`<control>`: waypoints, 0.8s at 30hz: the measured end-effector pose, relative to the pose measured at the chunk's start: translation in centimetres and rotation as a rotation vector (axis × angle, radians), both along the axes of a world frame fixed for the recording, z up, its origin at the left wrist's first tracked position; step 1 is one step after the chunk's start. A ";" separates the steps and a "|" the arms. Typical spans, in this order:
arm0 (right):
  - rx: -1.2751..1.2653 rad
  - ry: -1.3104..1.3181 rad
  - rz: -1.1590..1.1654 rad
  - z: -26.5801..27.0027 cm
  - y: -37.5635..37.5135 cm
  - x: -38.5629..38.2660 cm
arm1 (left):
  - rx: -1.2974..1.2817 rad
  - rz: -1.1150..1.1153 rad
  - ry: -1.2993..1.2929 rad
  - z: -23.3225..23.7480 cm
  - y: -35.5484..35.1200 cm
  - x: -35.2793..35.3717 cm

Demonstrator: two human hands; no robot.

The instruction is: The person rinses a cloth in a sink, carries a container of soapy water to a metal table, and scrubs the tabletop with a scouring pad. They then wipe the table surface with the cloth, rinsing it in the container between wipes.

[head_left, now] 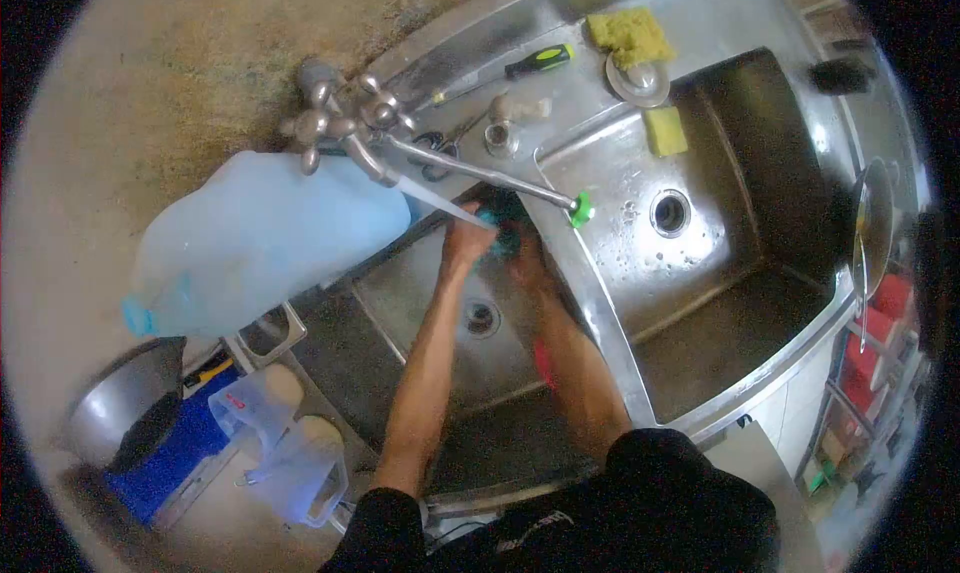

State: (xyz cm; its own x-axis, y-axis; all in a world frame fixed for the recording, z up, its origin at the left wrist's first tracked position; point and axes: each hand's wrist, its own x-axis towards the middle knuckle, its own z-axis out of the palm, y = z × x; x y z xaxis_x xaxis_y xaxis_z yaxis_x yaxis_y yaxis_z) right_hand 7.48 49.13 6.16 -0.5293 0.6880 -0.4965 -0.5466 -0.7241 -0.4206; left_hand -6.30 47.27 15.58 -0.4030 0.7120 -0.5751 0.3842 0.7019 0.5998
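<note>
Both my arms reach down into the left sink basin [440,313]. My left hand [468,241] is closed at the edge of a small dark teal item [507,237], whose kind I cannot make out. On the item's other side is my right hand [526,260], in shadow, its fingers curled against it. A stream of water [440,201] runs from the metal faucet [345,128] onto my left hand and the item. Something red [544,363] shows partly behind my right forearm.
A large bluish plastic jug [270,238] lies left of the faucet. A spout with a green tip [580,210] hangs over the right basin [640,283]. A yellow sponge [666,131], a screwdriver [540,61] and a scrubber [630,35] lie around the rim. A wok [125,403] stands at left.
</note>
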 end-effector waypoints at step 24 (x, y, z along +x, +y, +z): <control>-0.037 -0.157 0.847 -1.9 1.0 1.7 | -0.247 -0.708 0.171 1.4 1.3 -0.9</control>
